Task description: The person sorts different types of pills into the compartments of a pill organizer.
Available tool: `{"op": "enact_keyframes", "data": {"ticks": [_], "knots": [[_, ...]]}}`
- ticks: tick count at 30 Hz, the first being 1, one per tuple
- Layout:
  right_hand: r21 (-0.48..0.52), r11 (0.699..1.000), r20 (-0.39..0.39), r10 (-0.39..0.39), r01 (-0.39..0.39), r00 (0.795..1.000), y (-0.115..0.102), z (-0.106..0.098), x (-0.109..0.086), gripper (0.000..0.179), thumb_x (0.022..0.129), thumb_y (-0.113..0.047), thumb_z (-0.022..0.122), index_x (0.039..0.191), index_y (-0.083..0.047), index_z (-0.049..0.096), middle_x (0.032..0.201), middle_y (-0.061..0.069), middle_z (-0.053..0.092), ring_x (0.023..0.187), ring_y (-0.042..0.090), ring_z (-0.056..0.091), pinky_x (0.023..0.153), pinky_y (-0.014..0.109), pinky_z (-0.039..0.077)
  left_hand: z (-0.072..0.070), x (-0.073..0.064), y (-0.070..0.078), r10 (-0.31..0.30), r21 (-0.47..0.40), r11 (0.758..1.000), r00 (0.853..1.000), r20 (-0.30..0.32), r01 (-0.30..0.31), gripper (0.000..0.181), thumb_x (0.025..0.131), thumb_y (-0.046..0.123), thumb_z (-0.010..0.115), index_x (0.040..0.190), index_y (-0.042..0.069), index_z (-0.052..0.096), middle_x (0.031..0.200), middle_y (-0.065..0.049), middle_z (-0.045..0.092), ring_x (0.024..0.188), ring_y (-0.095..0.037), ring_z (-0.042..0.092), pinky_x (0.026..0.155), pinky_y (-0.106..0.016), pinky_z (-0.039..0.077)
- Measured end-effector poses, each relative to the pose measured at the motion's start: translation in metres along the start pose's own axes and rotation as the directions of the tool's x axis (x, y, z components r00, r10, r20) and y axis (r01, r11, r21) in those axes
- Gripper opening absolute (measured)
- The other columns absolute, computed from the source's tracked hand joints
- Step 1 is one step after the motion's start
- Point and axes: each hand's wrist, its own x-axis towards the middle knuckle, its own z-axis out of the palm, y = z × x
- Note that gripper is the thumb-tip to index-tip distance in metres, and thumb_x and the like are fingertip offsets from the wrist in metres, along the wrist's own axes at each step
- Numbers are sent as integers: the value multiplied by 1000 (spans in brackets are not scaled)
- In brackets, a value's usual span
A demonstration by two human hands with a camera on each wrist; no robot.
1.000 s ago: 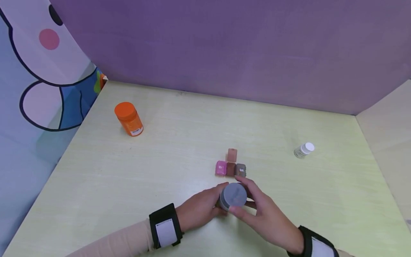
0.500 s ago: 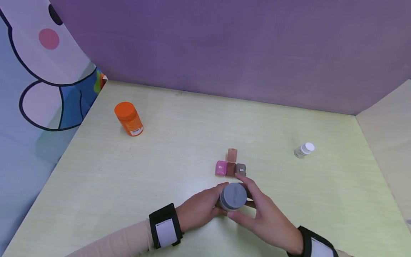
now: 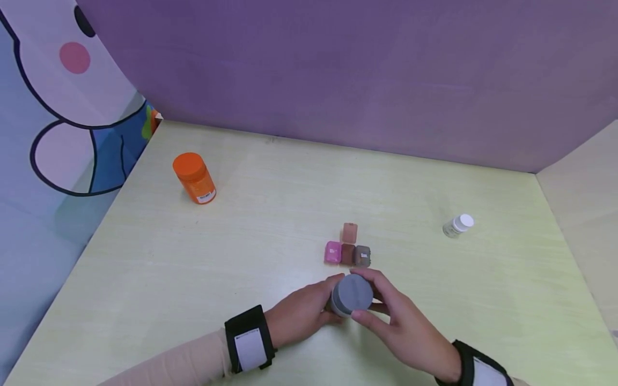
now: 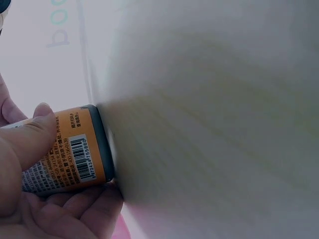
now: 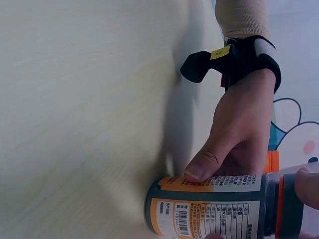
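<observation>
A supplement bottle [image 5: 214,209] with a dark base and an orange and white printed label stands upright near the front of the table. My left hand [image 3: 301,313] grips its body, thumb on one side and fingers on the other; the barcode [image 4: 82,157] shows in the left wrist view. Round the edge of its grey lid [image 3: 355,292], my right hand [image 3: 405,327] has thumb and index finger curled. A thin orange ring [image 5: 279,206] shows just below the lid. Just beyond the bottle lie small pink [image 3: 333,252], brown [image 3: 347,254], grey [image 3: 362,255] and salmon [image 3: 350,232] blocks.
An orange jar [image 3: 195,179] stands at the back left of the pale table [image 3: 270,214]. At the right is a small white-capped bottle [image 3: 457,225]. A purple panel [image 3: 338,75] rises along the back edge, and a white panel [image 3: 584,214] borders the right side.
My right index finger has drawn back from the grey block to the lid's edge, and the thumb has shifted right along the rim. The left hand keeps its grip in place.
</observation>
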Motion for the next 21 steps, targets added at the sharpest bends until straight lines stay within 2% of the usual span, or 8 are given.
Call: {"op": "enact_keyframes", "data": {"ticks": [6,9,13,16,18,21], "knots": [[-57,998,-23,-27,25,999,-1,-2,-2,58,102,-27,69,153,-26,43,147,2,61,131,9,61,111,30,53,0,0,-1,0,-9,1000,1000,-3,0,57,97,19,75,148,20,49,144,3,65,136,-11,59,118,-41,50],[-68,997,-62,-26,22,998,-1,-5,-4,57,101,-24,69,153,-21,45,148,4,60,133,10,60,111,33,53,1,1,-1,1,-14,1000,1000,-2,-1,55,96,18,76,145,22,51,140,4,67,132,-9,61,115,-40,51],[-30,999,-126,-29,26,992,2,-11,-6,56,102,-15,67,154,-13,46,152,11,58,134,2,57,109,30,54,1,1,-1,-3,-10,1000,1000,-2,3,54,95,18,78,141,21,52,136,3,68,128,-9,63,113,-39,52],[20,999,-180,-44,49,983,6,-17,-7,60,101,-6,66,157,-10,44,156,15,54,130,-4,55,104,19,53,2,0,-1,-1,1,1000,1000,-8,1,56,94,18,79,143,19,52,139,2,68,132,-11,62,115,-39,51],[53,996,-222,-59,73,973,9,-21,-8,62,100,0,66,156,-6,43,156,11,56,125,-5,58,100,14,53,2,0,-1,4,17,1000,1000,-14,-4,57,94,18,79,144,18,51,140,1,68,133,-12,61,116,-38,51],[127,986,-283,-72,112,956,15,-27,-12,58,95,10,67,148,0,46,149,-4,64,118,-2,65,94,13,55,2,-1,-1,15,41,999,1000,-24,-14,60,94,18,79,146,16,50,142,-1,67,134,-14,61,116,-38,51]]}}
